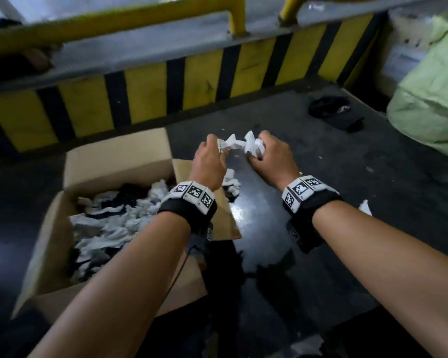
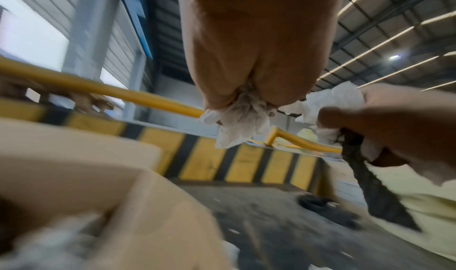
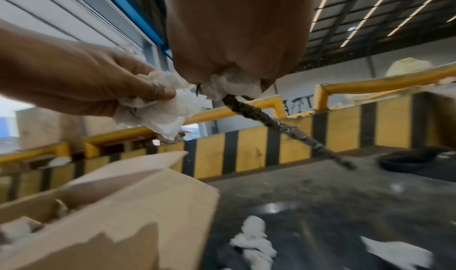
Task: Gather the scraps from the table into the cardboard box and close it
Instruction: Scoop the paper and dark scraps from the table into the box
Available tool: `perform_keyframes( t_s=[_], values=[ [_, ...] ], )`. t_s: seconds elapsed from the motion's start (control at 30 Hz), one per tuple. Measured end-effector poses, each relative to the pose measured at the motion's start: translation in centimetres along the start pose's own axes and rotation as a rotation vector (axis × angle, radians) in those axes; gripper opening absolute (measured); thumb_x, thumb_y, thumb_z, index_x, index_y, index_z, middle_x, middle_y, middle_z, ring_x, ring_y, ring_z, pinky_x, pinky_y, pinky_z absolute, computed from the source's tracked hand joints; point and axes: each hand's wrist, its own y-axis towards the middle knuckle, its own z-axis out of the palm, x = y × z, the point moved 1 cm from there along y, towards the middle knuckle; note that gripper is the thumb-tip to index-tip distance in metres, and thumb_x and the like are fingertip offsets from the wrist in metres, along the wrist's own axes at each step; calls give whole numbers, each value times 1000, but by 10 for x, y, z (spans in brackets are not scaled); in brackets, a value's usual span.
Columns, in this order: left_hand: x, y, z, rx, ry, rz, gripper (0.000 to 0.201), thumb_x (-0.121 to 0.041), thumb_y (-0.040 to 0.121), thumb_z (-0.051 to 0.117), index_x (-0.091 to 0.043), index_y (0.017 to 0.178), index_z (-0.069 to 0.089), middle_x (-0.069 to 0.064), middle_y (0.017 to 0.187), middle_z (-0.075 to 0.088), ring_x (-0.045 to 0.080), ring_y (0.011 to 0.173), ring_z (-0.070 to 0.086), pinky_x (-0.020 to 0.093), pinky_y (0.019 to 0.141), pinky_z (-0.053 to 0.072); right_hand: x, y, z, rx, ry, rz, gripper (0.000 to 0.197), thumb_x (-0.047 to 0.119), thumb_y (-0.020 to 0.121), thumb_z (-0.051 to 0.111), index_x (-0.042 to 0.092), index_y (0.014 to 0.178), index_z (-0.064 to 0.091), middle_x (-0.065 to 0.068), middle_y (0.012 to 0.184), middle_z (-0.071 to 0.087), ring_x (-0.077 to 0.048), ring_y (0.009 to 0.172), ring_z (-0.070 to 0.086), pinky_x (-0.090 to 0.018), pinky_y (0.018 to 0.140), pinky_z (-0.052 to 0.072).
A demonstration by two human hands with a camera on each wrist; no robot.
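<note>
Two bare forearms fill the near field, each with a black wrist strap [image 1: 189,210] carrying square black-and-white markers. Landmark: the open cardboard box [image 1: 49,249], flaps up, already holding a heap of white and dark scraps [image 1: 109,223].

Left hand [image 1: 209,161] raised just past the box's far right corner, fingers curled tight round a crumpled white scrap [image 2: 243,118]. Right hand [image 1: 270,158] just beyond it, farther from the box, also clenched: it grips a wad of white scraps [image 3: 234,86] together with a dark twisted strip [image 3: 283,127] that hangs down from the fist. The two fists are close, the white pieces between them nearly meeting; whether they touch, cannot tell.

On the dark table [image 1: 347,189], right of the box: loose white scraps [image 3: 254,241] near the box's right wall, another white piece [image 1: 365,206] farther out. A black heap [image 1: 334,112] lies well beyond the box, toward the yellow-and-black striped barrier [image 1: 150,91]. A pale green sack [image 1: 429,99] stands at the table's far right edge.
</note>
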Motion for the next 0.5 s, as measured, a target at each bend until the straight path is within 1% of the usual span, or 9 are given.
perform_keyframes(
  t_s=[0.07,0.1,0.17,0.2,0.27,0.33,0.4,0.43,0.5],
  values=[
    [25,-7,-44,-17,34,-64,23,-21,102,50,-1,111,46,24,106,58,38,98,54,38,77,38,49,6,26,33,42,-78,32,34,81,69,17,83,43,-13,82,63,-36,76,60,-39,60,45],
    [39,-13,-65,-27,44,-102,25,-22,102,49,-2,116,45,23,109,58,38,100,55,39,79,39,72,7,40,48,65,-115,32,34,81,69,18,83,42,-12,82,63,-35,76,60,-38,59,44],
    [69,-28,-100,-51,53,-173,26,-23,103,48,-5,121,44,22,113,57,36,101,57,38,80,41,113,5,71,102,109,-160,30,31,82,70,18,84,43,-8,81,61,-31,75,58,-32,59,35],
    [85,-36,-114,-65,61,-201,23,-22,102,48,-7,119,44,21,113,58,36,100,58,39,80,43,129,2,87,140,120,-171,29,30,83,70,18,85,44,-5,82,60,-28,74,57,-30,60,32],
    [119,-52,-135,-91,92,-242,19,-19,101,50,-8,115,44,22,112,59,37,100,59,43,82,46,155,-6,120,220,145,-184,27,32,84,70,16,92,50,-5,89,63,-26,79,59,-30,63,37],
    [151,-69,-145,-97,130,-281,19,-17,100,51,-6,115,46,23,114,58,39,104,57,44,88,44,165,-15,156,341,145,-149,30,32,84,70,14,102,54,-10,100,64,-29,89,60,-32,71,43],
    [183,-86,-143,-48,172,-322,27,-20,100,51,-2,119,47,26,120,55,42,111,53,46,94,42,167,-26,187,486,40,-103,33,30,85,69,12,106,52,-16,111,60,-33,101,58,-34,79,44],
    [198,-94,-139,12,198,-360,33,-24,100,51,-1,124,47,27,125,52,44,116,50,48,98,41,165,-31,202,557,-43,-88,38,31,85,68,11,112,51,-17,119,56,-36,109,56,-37,86,45],
    [223,-110,-131,176,269,-458,46,-34,100,50,-8,137,43,26,140,43,46,128,43,50,106,36,161,-41,219,745,-235,-40,57,32,87,66,11,135,43,-20,142,41,-40,126,49,-44,101,44]
  ],
)
